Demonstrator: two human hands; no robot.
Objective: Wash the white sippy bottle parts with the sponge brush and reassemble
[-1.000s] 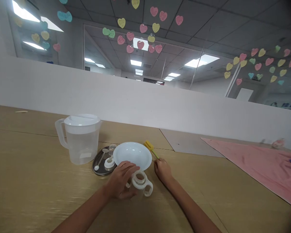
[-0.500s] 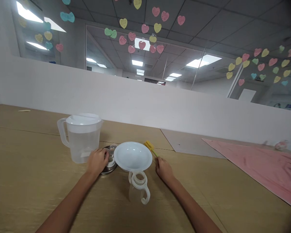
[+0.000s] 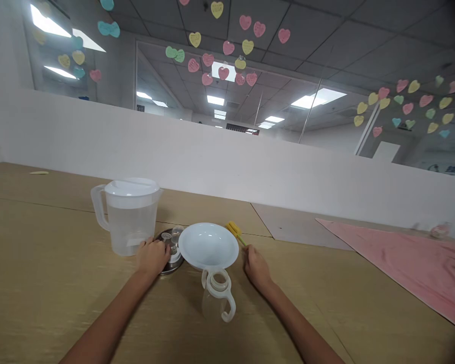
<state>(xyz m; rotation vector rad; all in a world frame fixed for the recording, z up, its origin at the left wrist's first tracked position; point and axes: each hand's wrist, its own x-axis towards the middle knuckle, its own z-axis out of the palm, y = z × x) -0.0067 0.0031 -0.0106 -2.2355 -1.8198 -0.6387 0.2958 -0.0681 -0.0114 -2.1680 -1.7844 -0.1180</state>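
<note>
My right hand [image 3: 256, 265] is closed around the green handle of a sponge brush [image 3: 234, 229], whose yellow head points up and left beside the white bowl [image 3: 208, 242]. On the left, my left hand [image 3: 153, 257] lies at the near left side of a round metal tray [image 3: 169, 271], fingers curled down among small parts. What those fingers hold, if anything, is hidden. A clear domed cap [image 3: 177, 233] and a white ring [image 3: 174, 258] sit in the tray. In front of the bowl stands an uncapped baby bottle [image 3: 213, 303] with white handles.
A lidded clear plastic pitcher [image 3: 132, 222] holding liquid stands behind my left hand. A pink cloth [image 3: 409, 253] covers the right side of the brown table [image 3: 60, 283], near a grey sheet [image 3: 296, 225]. A low white wall [image 3: 212, 156] rises behind.
My left hand has shifted slightly, its fingers lower over the tray's left side, showing more of the small parts. My right hand and the brush stay nearly in place.
</note>
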